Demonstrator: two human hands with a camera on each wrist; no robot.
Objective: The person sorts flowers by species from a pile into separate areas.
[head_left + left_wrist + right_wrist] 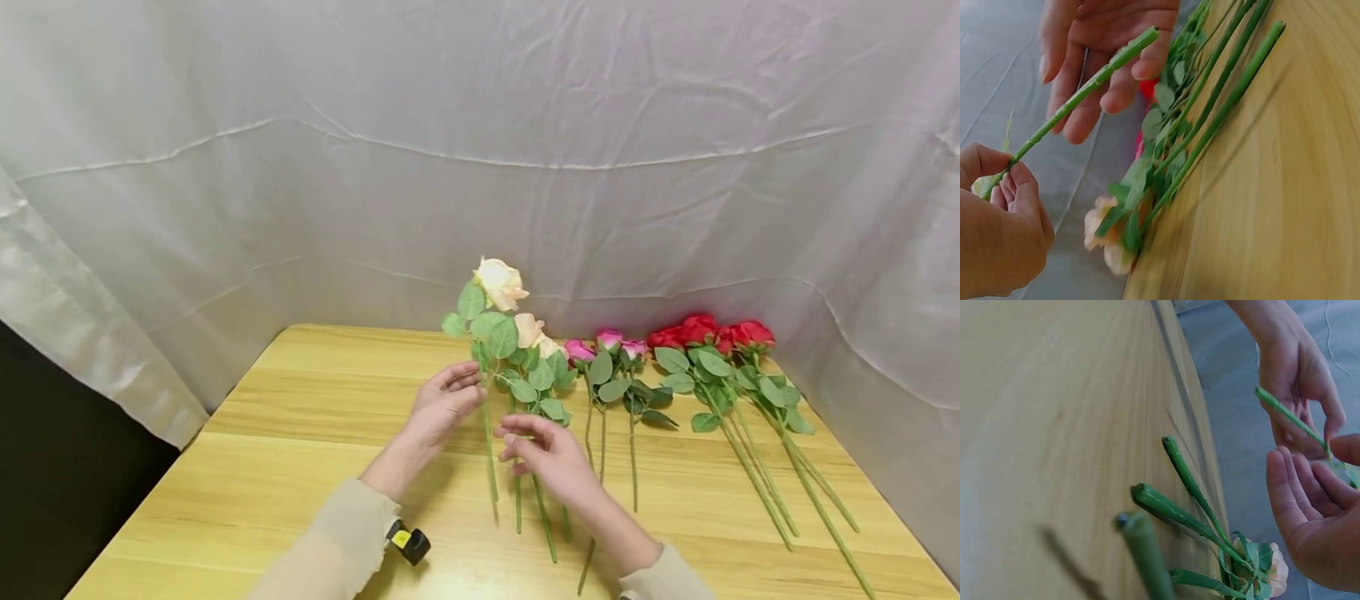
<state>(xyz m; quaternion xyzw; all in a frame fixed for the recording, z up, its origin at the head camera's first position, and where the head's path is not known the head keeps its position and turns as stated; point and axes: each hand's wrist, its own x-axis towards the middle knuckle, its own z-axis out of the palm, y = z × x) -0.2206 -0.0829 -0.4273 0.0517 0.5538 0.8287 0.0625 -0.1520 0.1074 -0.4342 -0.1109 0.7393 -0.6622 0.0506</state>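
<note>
My left hand [442,407] pinches the stem of a cream rose [500,283] between thumb and fingertips, holding it upright above the table. In the left wrist view, the free end of that green stem [1088,85] slants past my right palm. My right hand [551,460] is beside the stem's lower part, fingers loosely bent, with nothing gripped in it. Several peach roses [528,330] with green leaves lie just beyond my right hand. In the right wrist view, my right hand [1319,522] is palm up below the held stem.
Pink roses [609,338] lie right of the peach ones. Farther right are several red roses [699,328], their stems pointing toward the table's front. Behind the wooden table [300,400] hangs a grey cloth [405,208].
</note>
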